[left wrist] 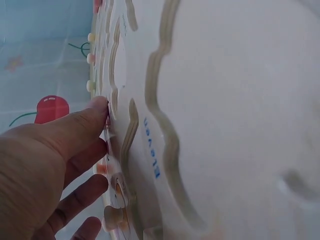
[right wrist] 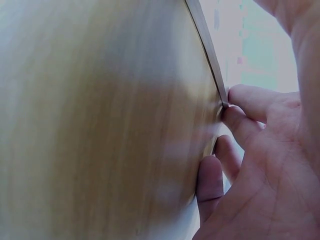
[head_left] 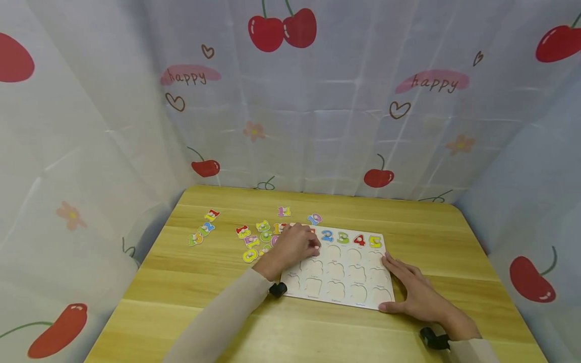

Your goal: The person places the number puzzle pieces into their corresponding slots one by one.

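Note:
My left hand (head_left: pixel 295 244) is over the upper left of a white number puzzle board (head_left: pixel 336 289), its fingers bent. In the left wrist view the thumb tip is close to the board (left wrist: pixel 240 100); whether a piece lies between thumb and index finger is hidden. Number pieces with knobs, such as the blue 2 (head_left: pixel 327 235), green 3 (head_left: pixel 342 237), red 4 (head_left: pixel 359 240) and yellow 5 (head_left: pixel 375 241), sit in the top row. My right hand (head_left: pixel 419 295) rests along the board's right edge, thumb at the lower corner and fingers farther up, touching the edge.
Loose number pieces lie left of the board, among them a yellow 0 (head_left: pixel 250 255) and a red piece (head_left: pixel 243 231). A purple piece (head_left: pixel 284 212) and a 10 (head_left: pixel 314 219) lie behind it. Patterned curtains (head_left: pixel 295 126) surround the wooden table (head_left: pixel 204 287).

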